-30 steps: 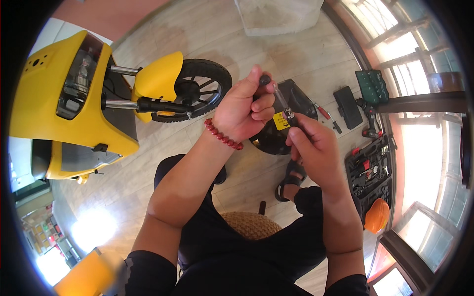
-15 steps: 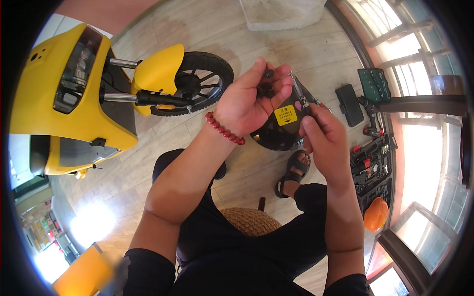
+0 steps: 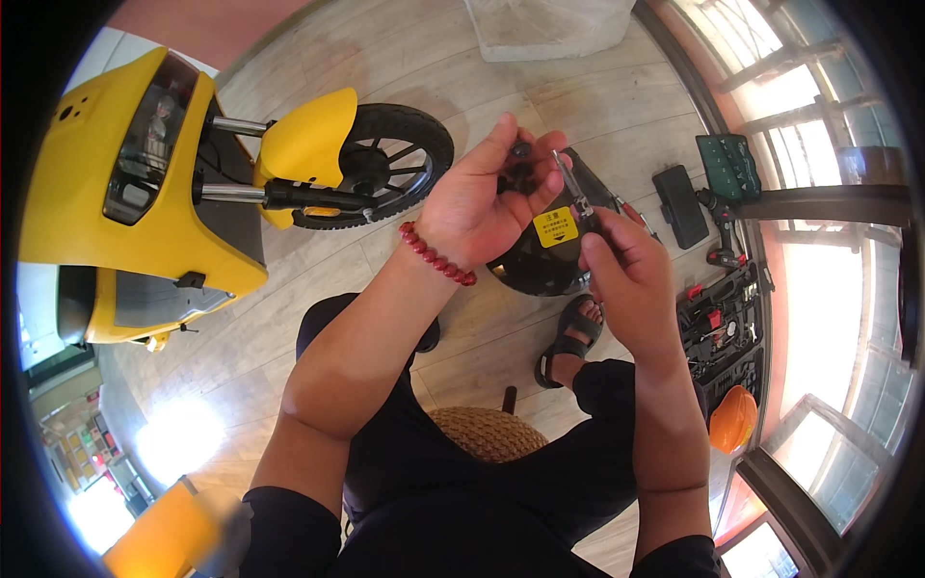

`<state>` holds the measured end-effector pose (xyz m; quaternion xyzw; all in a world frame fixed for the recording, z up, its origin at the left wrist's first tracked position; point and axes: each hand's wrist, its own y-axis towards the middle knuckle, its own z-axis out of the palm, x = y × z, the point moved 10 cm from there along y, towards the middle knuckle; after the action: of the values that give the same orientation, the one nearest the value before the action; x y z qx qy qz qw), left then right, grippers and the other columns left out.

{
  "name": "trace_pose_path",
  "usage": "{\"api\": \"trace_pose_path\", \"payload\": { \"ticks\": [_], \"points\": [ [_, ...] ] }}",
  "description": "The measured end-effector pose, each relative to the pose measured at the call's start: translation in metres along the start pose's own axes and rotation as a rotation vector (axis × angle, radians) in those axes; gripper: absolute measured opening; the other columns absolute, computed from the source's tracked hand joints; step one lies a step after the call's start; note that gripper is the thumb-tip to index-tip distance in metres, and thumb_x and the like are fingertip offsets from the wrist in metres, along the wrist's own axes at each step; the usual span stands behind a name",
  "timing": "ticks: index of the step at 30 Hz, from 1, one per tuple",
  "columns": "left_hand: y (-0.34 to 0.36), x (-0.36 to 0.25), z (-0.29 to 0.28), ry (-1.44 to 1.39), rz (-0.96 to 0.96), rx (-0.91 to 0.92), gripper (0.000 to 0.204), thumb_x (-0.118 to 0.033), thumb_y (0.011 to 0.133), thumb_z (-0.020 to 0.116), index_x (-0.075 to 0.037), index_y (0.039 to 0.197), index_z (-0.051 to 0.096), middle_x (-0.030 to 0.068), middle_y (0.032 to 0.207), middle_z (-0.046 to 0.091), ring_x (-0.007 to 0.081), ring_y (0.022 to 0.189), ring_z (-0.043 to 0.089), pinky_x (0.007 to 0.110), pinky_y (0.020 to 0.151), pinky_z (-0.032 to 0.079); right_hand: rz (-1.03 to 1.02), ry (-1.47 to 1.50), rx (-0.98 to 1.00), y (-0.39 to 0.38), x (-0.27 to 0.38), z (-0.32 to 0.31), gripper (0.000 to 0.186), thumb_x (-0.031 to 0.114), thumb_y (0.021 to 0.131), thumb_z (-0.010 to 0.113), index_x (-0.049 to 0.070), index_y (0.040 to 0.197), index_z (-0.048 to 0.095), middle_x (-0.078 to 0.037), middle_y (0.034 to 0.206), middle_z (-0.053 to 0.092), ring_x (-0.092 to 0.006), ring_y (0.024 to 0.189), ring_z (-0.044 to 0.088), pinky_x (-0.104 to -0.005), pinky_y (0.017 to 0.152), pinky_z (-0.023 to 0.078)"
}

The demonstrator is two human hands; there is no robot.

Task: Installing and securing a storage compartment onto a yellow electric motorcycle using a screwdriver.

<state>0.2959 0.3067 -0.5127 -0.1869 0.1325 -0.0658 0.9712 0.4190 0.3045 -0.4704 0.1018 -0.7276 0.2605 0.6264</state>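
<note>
"Black, small and rounded: those are the pieces [image 3: 521,150] lying in our left hand [image 3: 470,200]. How are we holding them?"

"Loosely. We have that palm cupped, thumb and fingers apart, so they seem to rest there rather than being pinched. How many there are, we can't tell; the fingers hide part of the cluster."

"And our right hand [image 3: 631,275]?"

"Clamped on the dark handle of a screwdriver [image 3: 569,176]. Its slim metal shaft slants up and leftward, and its tip is right by the left fingertips; whether they touch, we can't be sure."

"So which step are we on?"

"We'd judge it's lining up the tip with the little pieces, all held above the floor [image 3: 482,361]. The glossy black panel [image 3: 535,273] with the yellow label [image 3: 556,227] lies below our hands, to the right of the scooter's front wheel [image 3: 439,159]."

"What does the next move call for?"

"A steady left palm, we think, and a fine adjustment from the right, so the tip meets one piece squarely. If we tilt the palm, the loose ones could roll off."
</note>
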Motion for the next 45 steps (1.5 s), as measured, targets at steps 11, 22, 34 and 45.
{"api": "trace_pose_path", "payload": {
  "ticks": [11,22,34,45],
  "points": [
    [0.003,-0.001,-0.010,0.094,0.035,0.005,0.025,-0.031,0.089,0.055,-0.006,0.087,0.054,0.0060,0.092,0.054,0.0174,0.081,0.053,0.027,0.068,0.045,-0.239,-0.331,-0.032,-0.002,0.020,0.006,0.019,0.006,0.082,0.053,-0.001,0.099,0.058,-0.016,0.074,0.058,-0.0280,0.065,0.056,-0.0320,0.060,0.043],
    [0.002,-0.005,-0.004,0.172,0.086,0.028,0.024,-0.030,0.089,0.055,-0.007,0.087,0.054,0.0031,0.082,0.052,0.0118,0.072,0.049,0.024,0.063,0.043,-0.201,-0.344,-0.052,-0.001,0.016,0.006,0.018,0.006,0.082,0.054,-0.003,0.097,0.058,-0.016,0.071,0.057,-0.0284,0.063,0.056,-0.0328,0.058,0.043],
    [0.002,-0.006,-0.008,0.191,0.111,0.013,0.024,-0.030,0.088,0.057,-0.006,0.086,0.053,0.0023,0.081,0.053,0.0116,0.073,0.049,0.024,0.063,0.043,-0.300,-0.411,-0.075,-0.004,0.023,0.009,0.018,0.006,0.082,0.055,-0.002,0.097,0.058,-0.017,0.072,0.058,-0.0306,0.064,0.058,-0.0343,0.058,0.044],
    [0.002,-0.004,-0.010,0.182,0.096,-0.003,0.026,-0.031,0.088,0.057,-0.006,0.087,0.053,0.0018,0.080,0.052,0.0116,0.072,0.048,0.024,0.063,0.042,-0.268,-0.384,-0.059,-0.003,0.022,0.010,0.018,0.007,0.082,0.054,-0.002,0.097,0.058,-0.017,0.073,0.059,-0.0315,0.066,0.058,-0.0340,0.059,0.044]
  ]
}}
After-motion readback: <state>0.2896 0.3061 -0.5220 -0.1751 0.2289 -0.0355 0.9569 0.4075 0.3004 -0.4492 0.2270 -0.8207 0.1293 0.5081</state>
